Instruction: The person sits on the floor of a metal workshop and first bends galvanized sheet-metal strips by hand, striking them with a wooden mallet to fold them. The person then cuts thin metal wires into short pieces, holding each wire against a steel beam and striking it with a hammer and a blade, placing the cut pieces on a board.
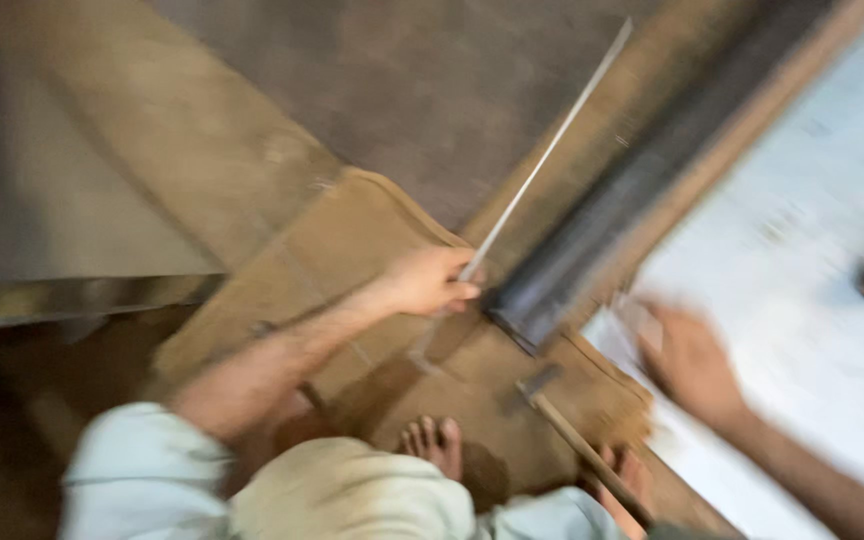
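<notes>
Left hand (430, 282) clamped on thin metal strip (542, 160), slanting over brown board (352, 240) beside dark steel bar (602, 240). Right hand (687, 360) blurred, grip unclear, over pale sheet (802, 250). Best kept steady, strip flat.

Two hands show, a left hand (430, 282) and a right hand (690, 362), with two bare feet (435, 443) below. One thin metal rod (549, 150), one dark metal bar (624, 205) and, seemingly through the blur, one hammer (574, 432).
</notes>
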